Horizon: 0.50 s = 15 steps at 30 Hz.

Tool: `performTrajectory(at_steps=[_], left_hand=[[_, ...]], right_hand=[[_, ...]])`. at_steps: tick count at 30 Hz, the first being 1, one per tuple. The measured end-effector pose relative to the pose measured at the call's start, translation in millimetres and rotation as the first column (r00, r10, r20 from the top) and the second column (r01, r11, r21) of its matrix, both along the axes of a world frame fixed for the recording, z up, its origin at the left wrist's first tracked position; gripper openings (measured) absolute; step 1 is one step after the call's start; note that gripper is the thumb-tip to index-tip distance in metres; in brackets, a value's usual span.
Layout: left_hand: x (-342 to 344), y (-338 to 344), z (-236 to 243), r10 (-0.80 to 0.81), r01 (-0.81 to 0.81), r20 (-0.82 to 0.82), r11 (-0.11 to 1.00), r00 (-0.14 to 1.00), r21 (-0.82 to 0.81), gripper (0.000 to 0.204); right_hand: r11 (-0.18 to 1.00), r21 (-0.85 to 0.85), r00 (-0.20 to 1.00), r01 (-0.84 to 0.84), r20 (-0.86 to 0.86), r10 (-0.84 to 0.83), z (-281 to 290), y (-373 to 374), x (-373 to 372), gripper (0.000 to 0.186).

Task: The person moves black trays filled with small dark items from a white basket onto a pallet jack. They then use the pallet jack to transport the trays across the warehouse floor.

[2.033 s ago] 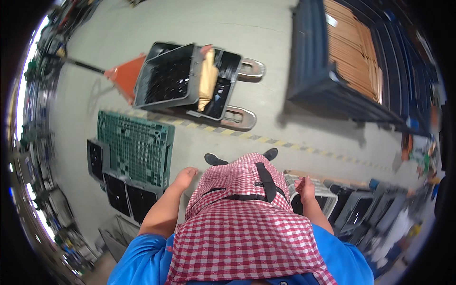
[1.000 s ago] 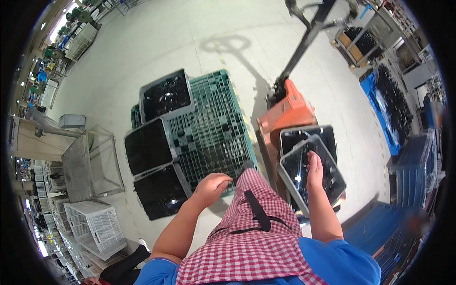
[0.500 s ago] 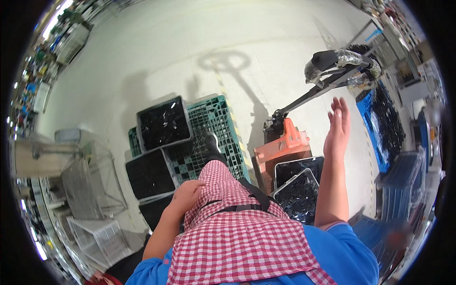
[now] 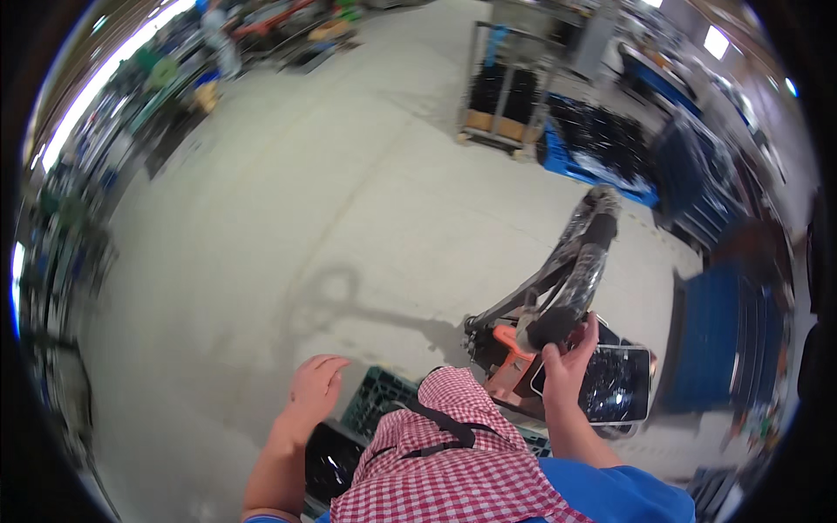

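My right hand (image 4: 571,362) is at the near end of the handle (image 4: 597,248) of an orange pallet jack (image 4: 506,381). Its thumb and fingers are spread beside the black grip, and I cannot tell if they touch it. The handle is partly wrapped in clear film and tilts up to the right. Over the floor on the left, my left hand (image 4: 316,390) holds nothing, with its fingers stretched to the right. Below it, a dark crate (image 4: 331,462) of shiny black pieces is partly hidden by my forearm and checked apron. A green pallet (image 4: 373,401) shows next to it.
Right of my right hand stands a light-rimmed crate (image 4: 619,383) of black pieces. Farther off are a wheeled metal cart (image 4: 501,96), a blue pallet (image 4: 567,161) with black pieces, and blue crates (image 4: 728,340) on the right. Cluttered benches line the left.
The view has swung to the right and up. My right hand has come to the handle's near end. The left hand has left the apron and reaches out over the floor.
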<state>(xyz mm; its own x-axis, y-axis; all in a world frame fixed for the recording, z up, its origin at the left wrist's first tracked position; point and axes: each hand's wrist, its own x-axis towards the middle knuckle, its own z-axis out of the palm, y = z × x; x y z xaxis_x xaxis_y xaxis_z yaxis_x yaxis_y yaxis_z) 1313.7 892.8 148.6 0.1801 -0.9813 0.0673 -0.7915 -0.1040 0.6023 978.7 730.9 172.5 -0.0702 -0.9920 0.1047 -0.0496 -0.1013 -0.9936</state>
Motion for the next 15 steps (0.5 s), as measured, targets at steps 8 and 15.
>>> performTrajectory(at_steps=[8,15], left_hand=[[-54,-305,52,-0.708,0.682,0.083,0.633,0.702,-0.366,0.034],[-127,-466,7,-0.851,0.737,0.127,0.355,0.509,-0.575,0.053]], right_hand=[[0.907,-0.356,0.83,0.224,-0.417,-0.369,-32,-12,11,0.094],[0.583,-0.667,0.694,0.463,-0.135,-0.707,-51,-32,28,0.059]])
